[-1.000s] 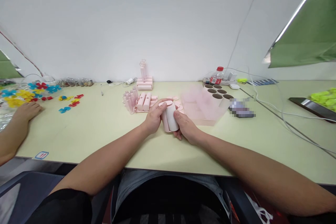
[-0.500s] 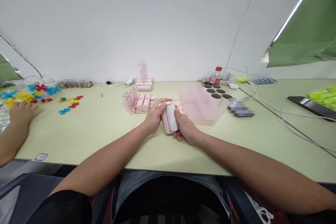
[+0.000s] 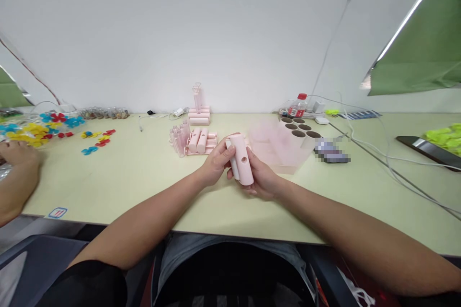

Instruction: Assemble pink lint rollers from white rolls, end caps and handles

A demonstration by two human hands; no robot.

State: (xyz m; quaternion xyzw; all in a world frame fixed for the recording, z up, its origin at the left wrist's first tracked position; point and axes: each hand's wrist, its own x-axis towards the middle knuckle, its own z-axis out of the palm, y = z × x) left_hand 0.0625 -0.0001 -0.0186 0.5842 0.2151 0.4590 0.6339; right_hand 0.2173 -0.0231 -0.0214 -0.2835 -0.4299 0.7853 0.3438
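Between both hands, just above the table, I hold a pink lint roller head. Its pink cover with a round hole faces me, and a strip of the white paper roll shows along its left side. My left hand is closed around its upper left, thumb on the side. My right hand grips it from the right and underneath; some of those fingers are hidden. Left of my hands, pink covered rollers lie on a pink holder, beside several upright clear pink handles.
Right of my hands is a pink box with blurry translucent pink plastic. Behind it stand white paper rolls with brown ends. A red-capped bottle, cables and a dark tray are farther right. Another person's hand is near colourful pieces.
The lint roller head has been turned in my hands: the white paper faced me before, now the pink cover with its hole does. The other person's hand has moved left.
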